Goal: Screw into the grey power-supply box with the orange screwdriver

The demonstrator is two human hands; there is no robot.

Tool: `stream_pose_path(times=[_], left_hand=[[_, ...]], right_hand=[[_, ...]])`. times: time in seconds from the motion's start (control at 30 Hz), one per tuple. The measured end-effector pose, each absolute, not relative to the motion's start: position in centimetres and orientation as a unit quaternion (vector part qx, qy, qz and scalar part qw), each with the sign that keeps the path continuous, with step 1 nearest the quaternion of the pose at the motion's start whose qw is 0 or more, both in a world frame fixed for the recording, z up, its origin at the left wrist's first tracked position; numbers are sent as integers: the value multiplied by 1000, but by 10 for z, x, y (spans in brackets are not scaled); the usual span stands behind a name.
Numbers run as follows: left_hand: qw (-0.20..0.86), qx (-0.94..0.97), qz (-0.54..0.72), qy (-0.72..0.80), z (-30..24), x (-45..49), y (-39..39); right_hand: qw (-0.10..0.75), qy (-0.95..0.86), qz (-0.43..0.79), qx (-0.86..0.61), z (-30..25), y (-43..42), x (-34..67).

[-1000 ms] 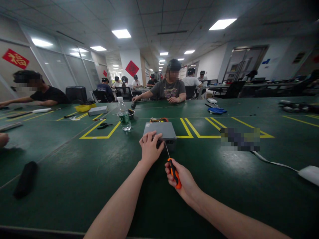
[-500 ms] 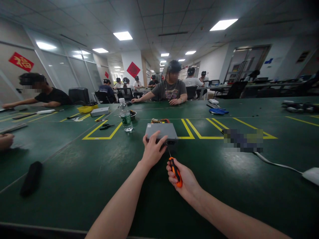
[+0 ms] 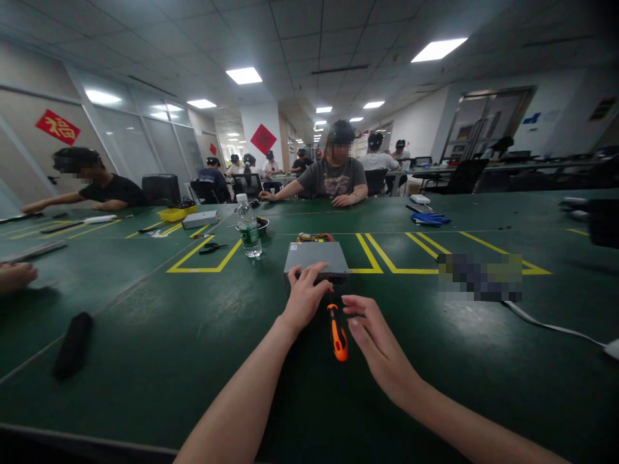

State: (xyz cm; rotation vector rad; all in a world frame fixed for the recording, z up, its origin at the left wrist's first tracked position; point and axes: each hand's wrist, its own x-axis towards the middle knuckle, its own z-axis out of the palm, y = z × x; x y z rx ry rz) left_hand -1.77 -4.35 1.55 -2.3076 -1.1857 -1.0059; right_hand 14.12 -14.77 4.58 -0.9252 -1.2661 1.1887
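A grey metal computer power supply (image 3: 314,254) lies on the green table, coloured wires (image 3: 315,238) bunched behind it. My left hand (image 3: 305,296) grips its front edge, fingers over the top and front. By the fingertips of that hand is the shaft of an orange and black screwdriver (image 3: 337,335), its handle pointing back toward me. The tip is hidden, and whether the left fingers touch the shaft I cannot tell. Just right of the handle, my right hand (image 3: 380,345) is open, fingers stretched out and apart from the screwdriver.
A water bottle (image 3: 249,232) stands left of the power supply, before a small metal bowl (image 3: 262,224). Black pliers (image 3: 213,247) lie farther left. Blue gloves (image 3: 430,220) and a blurred dark object (image 3: 478,277) lie right. A black case (image 3: 73,345) is near left. A person (image 3: 333,174) sits opposite.
My right hand has let go of the screwdriver and opened, moving slightly right. The screwdriver now stands more upright in view, by my left fingertips. My left hand stays on the power supply.
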Motion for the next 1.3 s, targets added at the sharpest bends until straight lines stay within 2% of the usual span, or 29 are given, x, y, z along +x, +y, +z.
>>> stream_pose_path(times=[0.03, 0.1, 0.17, 0.23, 0.33, 0.47, 0.57, 0.7, 0.87, 1.13, 1.3], left_hand=[[176, -817, -356, -419, 16, -18, -43], [172, -816, -356, -421, 16, -17, -44], [168, -815, -356, -425, 17, -17, -44], [162, -816, -350, -431, 18, -17, -45], [146, -820, -342, -436, 19, -18, -45], [117, -807, -366, -448, 20, -19, -45], [127, -789, -380, -466, 20, -19, -45], [152, -775, -375, -486, 19, -17, -43], [162, -769, -381, -487, 16, -15, -41], [175, -766, -375, -493, 17, -15, -42], [169, -766, -369, -498, 18, -15, -42]], right_hand=[[510, -678, 402, -344, 48, -149, 149], [392, -850, 253, -246, 54, -149, 161], [309, -915, 181, -185, 57, -145, 167], [268, -939, 154, -151, 57, -139, 169], [267, -942, 140, -151, 48, -131, 170], [343, -914, 95, -193, 31, -126, 169], [377, -915, -39, -138, 25, -122, 166], [348, -913, -187, -98, 28, -122, 164], [283, -934, -171, -134, 32, -128, 167], [350, -918, -113, -149, 24, -127, 165], [265, -943, -67, -187, 30, -130, 168]])
